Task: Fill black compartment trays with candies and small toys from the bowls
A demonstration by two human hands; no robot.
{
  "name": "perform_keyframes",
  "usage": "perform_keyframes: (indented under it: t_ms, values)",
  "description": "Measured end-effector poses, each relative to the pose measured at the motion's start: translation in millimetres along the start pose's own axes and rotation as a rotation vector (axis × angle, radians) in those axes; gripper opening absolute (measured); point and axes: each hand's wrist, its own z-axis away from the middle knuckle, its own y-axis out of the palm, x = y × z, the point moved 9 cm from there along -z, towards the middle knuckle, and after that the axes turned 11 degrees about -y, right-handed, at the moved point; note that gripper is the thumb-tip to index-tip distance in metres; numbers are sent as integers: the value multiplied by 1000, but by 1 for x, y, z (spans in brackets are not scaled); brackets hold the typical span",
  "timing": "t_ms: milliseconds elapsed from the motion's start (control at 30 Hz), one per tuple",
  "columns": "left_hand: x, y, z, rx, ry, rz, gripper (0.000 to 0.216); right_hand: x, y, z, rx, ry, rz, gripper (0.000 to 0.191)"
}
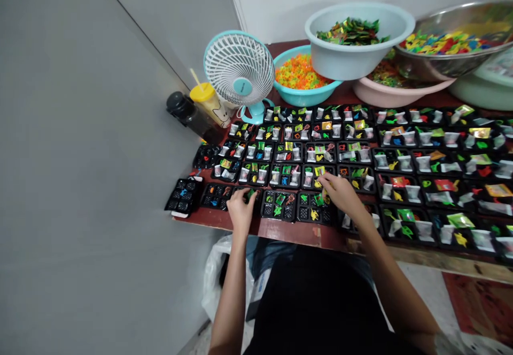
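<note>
My left hand point(241, 208) reaches over a black compartment tray point(258, 197) in the front row. Its thumb and fingers are apart around a green packet point(250, 193) in that tray. My right hand point(340, 190) is closed in a pinch above the trays further right; what its fingertips hold, if anything, is too small to make out. Just beside it stands a front-row tray point(308, 217) with a green packet and a yellow plastic figure point(315, 214). Between my hands lies another tray point(267, 216) with a green figure point(278, 210).
Rows of filled trays point(401, 184) cover the table. Behind them stand a fan point(240, 71), a blue basin point(300, 95), a grey-blue basin point(344, 61), a pink basin point(395, 95) and a steel bowl point(420, 66). A dark bottle point(192, 117) and yellow-lidded cup point(212, 103) stand left.
</note>
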Motion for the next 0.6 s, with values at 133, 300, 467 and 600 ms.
perform_keyframes:
  t_ms: [133, 300, 467, 600]
  values:
    - [-48, 5, 33, 248, 36, 307, 25, 36, 23, 4, -70, -83, -203, 40]
    - [-84, 27, 69, 549, -14, 571, 21, 86, 66, 7, 52, -257, -379, 47]
    - [-53, 27, 52, 520, -107, 681, 20, 88, 76, 11, 45, -215, -270, 52]
    - [28, -26, -3, 84, -216, 620, 22, 76, 66, 23, -34, -203, -257, 49]
